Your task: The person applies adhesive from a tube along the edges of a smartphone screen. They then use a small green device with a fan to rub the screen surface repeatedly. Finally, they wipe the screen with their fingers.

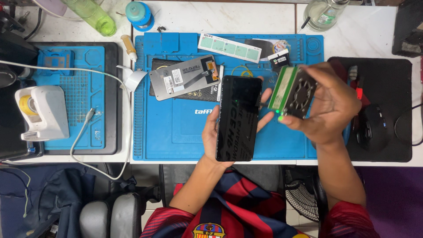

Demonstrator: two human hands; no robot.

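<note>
Above the blue mat (176, 132):
Left hand (216, 132): your grip is closed around a black phone (238, 117), screen dark.
Right hand (328, 108): just right of the phone, your fingers clasp a small fan unit (293, 93).
Green bottle (94, 15): beyond the mat; contents unclear.

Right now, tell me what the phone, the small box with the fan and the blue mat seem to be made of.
Phone, in the left hand: glossy black glass, judging by its reflections.
Fan box, in the right hand: dark grille, probably metal or plastic, with a green edge.
Blue mat: matte, likely silicone, with moulded compartments.
</note>
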